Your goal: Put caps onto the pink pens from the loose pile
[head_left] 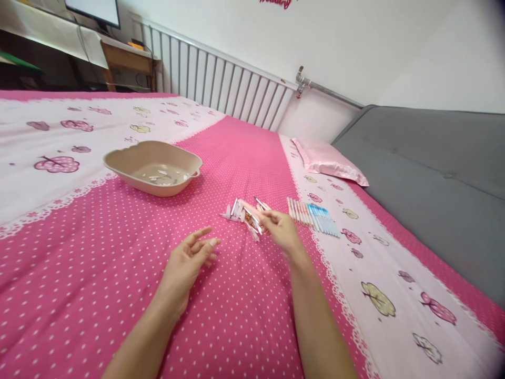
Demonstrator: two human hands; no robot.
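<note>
My right hand (279, 229) is closed in a pinch on one end of a pink pen (251, 208), just over a loose pile. That pile (245, 220) holds pens and clear or white pen parts lying at various angles; single pieces are hard to make out. My left hand (194, 251) hovers nearer to me, left of the pile, its fingers apart and nothing in them. Beyond my right hand lies a neat row of pens, pinkish ones (299, 211) on the left and blue ones (322, 220) on the right, side by side.
A beige plastic basin (118, 162) with small white and clear pieces in it stands to the left on the pink dotted bedspread (236, 316). A pink pillow (331, 162) lies by the grey headboard (430, 152). White railings (221, 71) and a desk (128, 58) are behind.
</note>
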